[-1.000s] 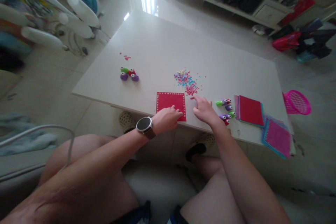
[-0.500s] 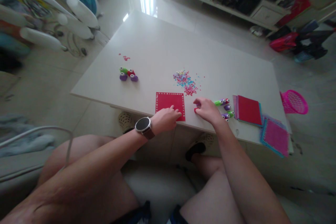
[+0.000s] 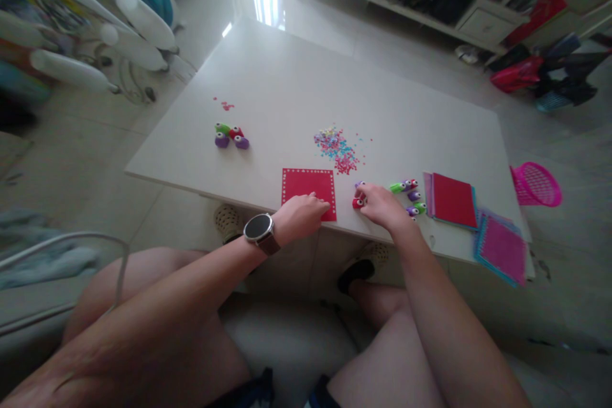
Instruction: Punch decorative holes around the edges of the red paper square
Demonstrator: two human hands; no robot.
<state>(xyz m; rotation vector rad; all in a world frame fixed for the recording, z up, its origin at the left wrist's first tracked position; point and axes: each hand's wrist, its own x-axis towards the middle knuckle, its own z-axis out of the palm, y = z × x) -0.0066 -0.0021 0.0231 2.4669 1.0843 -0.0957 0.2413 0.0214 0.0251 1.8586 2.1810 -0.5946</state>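
My left hand [image 3: 301, 215] lies flat with fingers stretched out over a red square card [image 3: 306, 182]. Small pale hearts line the card's edges; my palm covers its lower part. To the right, my right hand [image 3: 381, 205] is closed, its fingertips on a small red googly-eyed figure [image 3: 356, 203]. A purple googly-eyed figure [image 3: 359, 185] sits just behind those fingertips, partly covered. More green, purple and red figures [image 3: 398, 188] stand right of this hand. Beyond the card lies a loose pile of colourful confetti bits [image 3: 337, 146].
Four-sided white table [image 3: 268, 76] under everything. At its left stand several googly-eyed figures [image 3: 231, 135] and a few red bits [image 3: 227, 106]. A stack of red cards [image 3: 454, 201] and pink-and-blue sheets [image 3: 503, 248] lie at the right. A pink basket [image 3: 538, 185] is beyond the edge.
My right hand has shifted slightly right and turned, so the red figure's eye and more of the purple figure now show. My left hand stays on the card.
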